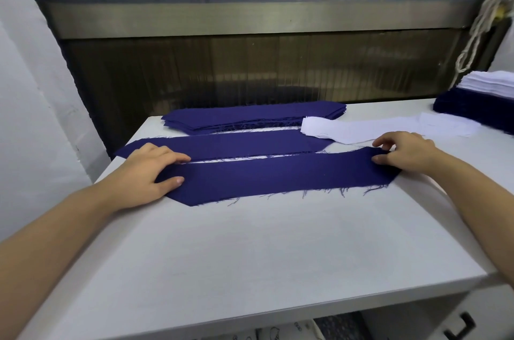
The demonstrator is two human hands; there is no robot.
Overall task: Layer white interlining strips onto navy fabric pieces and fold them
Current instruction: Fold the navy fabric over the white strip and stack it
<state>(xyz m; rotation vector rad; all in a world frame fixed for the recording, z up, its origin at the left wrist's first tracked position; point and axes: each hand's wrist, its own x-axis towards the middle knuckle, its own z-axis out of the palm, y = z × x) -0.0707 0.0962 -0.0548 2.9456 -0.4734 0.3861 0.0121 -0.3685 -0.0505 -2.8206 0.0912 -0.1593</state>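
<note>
- The left hand (155, 170) is lying flat, fingers loosely spread, pressing the left end of the navy strip (278, 175) onto the surface (250, 250).
- The right hand (403, 152) is pinching the strip's right end between curled fingers and thumb.

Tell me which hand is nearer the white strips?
Right. The right hand is just before the white strips; the left hand rests on the opposite end of the navy piece.
</note>
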